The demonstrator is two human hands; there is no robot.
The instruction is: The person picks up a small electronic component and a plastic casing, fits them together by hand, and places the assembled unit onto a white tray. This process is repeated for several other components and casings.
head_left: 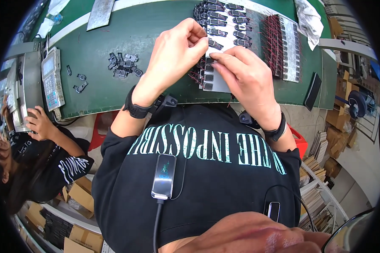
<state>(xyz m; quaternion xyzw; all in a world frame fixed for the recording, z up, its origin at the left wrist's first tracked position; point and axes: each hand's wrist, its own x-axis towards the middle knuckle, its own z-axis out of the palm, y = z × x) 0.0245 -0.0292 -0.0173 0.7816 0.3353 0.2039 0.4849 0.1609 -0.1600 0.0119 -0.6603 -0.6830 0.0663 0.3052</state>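
Note:
My left hand is closed, thumb against bent fingers, over the left edge of a pale sheet. Just beyond its fingertips a small black part with a rectangular face lies on the sheet. Opposite it, my right hand is closed in a pinch, its fingertips near a row of small black rectangular pieces along the sheet's near left side. What either pinch holds is hidden or too small to name. Farther up the sheet lie rows of similar black parts.
Loose black parts form a pile on the green table. To the right is a strip of parts with red wires, plus a dark flat object and a white cloth. A keypad device and a co-worker's hand are left.

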